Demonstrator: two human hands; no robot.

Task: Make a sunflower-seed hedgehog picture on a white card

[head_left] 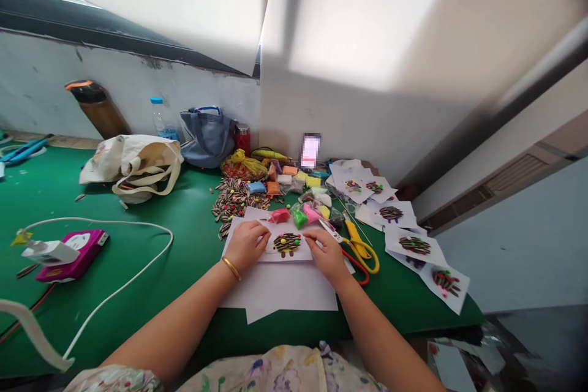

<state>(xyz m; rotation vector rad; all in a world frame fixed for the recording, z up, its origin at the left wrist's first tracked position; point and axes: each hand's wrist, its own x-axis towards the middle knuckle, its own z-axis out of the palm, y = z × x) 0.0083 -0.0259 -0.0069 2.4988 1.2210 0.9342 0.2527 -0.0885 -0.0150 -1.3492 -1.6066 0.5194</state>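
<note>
One small picture (285,244) made of dark striped seeds, with tiny colored balls on it, lies on a white sheet (307,256) right in front of you, between your two hands. Your left hand (248,245), below a gold bangle (231,268), rests at the left side of the sheet. Its fingers are bent, but I cannot tell if they pinch anything. Your right hand (326,252) is at the right side, with thumb and finger close together; I cannot tell if they hold something either.

More white paper (285,286) lies under the sheet. Just past your right hand are scissors (343,241) with one red and one yellow handle, beside a yellow tool (354,236). Behind the sheet sit red (279,215), green (300,217) and pink packs (312,213), and a heap of seeds (236,199) is to their left. Farther right, more seed pictures (414,245) lie along the green table (184,248). Far left is a purple box (76,257) with a white plug (51,252) on it.
</note>
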